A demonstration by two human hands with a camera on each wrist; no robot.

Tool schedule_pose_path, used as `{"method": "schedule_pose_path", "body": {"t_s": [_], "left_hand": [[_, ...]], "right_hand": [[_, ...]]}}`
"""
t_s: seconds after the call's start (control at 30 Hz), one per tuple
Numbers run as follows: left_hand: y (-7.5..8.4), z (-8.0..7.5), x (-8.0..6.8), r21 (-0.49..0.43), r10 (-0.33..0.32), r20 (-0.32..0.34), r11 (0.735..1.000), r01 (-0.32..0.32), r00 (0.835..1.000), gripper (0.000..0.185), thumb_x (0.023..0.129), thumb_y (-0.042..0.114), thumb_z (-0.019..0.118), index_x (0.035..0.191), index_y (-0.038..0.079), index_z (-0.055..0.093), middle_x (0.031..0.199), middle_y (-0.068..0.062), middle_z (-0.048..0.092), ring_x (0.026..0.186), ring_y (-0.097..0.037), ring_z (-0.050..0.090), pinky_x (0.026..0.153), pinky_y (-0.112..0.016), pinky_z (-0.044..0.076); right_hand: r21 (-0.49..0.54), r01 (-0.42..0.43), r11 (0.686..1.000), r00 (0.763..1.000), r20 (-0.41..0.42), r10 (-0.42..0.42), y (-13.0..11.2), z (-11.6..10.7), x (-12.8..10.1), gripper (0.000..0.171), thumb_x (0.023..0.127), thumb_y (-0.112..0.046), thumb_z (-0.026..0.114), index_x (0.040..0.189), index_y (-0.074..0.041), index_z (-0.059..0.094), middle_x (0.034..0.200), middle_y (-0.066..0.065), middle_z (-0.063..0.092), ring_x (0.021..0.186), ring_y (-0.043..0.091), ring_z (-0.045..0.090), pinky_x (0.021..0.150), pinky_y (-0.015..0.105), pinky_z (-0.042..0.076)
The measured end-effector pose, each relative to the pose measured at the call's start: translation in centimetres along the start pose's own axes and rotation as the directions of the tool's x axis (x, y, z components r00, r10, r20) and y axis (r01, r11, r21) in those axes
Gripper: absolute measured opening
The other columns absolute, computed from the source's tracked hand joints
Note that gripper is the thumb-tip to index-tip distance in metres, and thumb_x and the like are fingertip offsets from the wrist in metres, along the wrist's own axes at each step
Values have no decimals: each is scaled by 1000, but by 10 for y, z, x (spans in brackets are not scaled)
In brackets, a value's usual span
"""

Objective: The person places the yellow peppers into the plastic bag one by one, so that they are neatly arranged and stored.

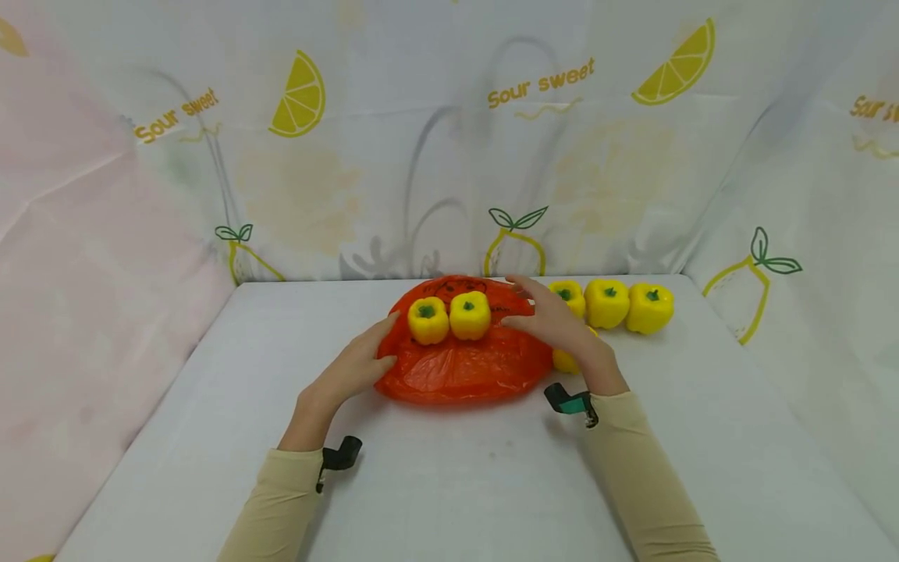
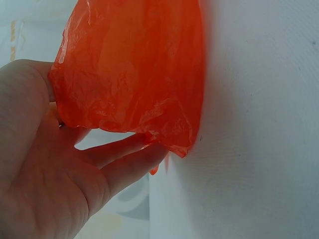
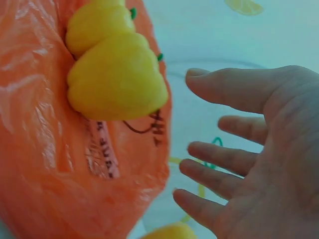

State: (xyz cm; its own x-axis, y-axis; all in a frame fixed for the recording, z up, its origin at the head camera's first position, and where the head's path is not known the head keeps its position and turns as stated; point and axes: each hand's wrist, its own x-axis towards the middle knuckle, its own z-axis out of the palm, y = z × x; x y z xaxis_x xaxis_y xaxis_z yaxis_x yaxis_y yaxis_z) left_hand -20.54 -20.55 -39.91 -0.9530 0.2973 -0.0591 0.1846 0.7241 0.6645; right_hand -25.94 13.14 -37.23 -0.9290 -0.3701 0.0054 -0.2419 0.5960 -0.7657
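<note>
A red plastic bag (image 1: 456, 375) with dark printing lies on the white table. Two yellow bell peppers, a left one (image 1: 428, 321) and a right one (image 1: 470, 316), sit side by side on top of it. My left hand (image 1: 354, 363) is at the bag's left edge, fingers spread and fairly straight. In the left wrist view its fingertips (image 2: 154, 149) touch the bag's edge, and the thumb's tip is hidden behind the plastic. My right hand (image 1: 558, 316) is over the bag's right side, thumb and fingers apart. Between them is nothing in the right wrist view.
To the right, more yellow bell peppers stand in a row: a near-hand one (image 1: 567, 293), a middle one (image 1: 607, 303) and an outer one (image 1: 650, 308). Another pepper (image 1: 566, 361) is partly hidden behind my right hand. A lemon-printed cloth (image 1: 393, 179) hangs behind the table.
</note>
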Motion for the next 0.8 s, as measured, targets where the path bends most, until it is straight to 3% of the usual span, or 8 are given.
{"method": "schedule_pose_path", "body": {"t_s": [0.4,0.67,0.8], "left_hand": [[-1,1,1,2,-4,4,1000,4,1000,72,97,14,54,160,15,20,165,-8,25,153,-33,23,123,-57,23],[-3,3,0,-6,-4,7,1000,4,1000,71,97,13,53,160,15,20,165,-8,26,153,-33,23,122,-57,24],[-2,2,1,2,-5,7,1000,5,1000,71,97,14,54,160,16,20,165,-7,25,153,-32,23,122,-58,24]], "right_hand": [[-108,-52,993,993,96,63,15,-39,-31,63,92,-28,66,149,-16,42,151,17,47,141,38,41,111,59,41],[-132,-88,987,979,173,110,22,-57,-51,67,90,-25,68,150,-10,41,151,21,45,138,39,42,110,60,41],[-181,-59,982,971,219,98,25,-62,-56,72,85,-23,72,149,-7,43,149,20,48,134,38,44,110,60,40]]}}
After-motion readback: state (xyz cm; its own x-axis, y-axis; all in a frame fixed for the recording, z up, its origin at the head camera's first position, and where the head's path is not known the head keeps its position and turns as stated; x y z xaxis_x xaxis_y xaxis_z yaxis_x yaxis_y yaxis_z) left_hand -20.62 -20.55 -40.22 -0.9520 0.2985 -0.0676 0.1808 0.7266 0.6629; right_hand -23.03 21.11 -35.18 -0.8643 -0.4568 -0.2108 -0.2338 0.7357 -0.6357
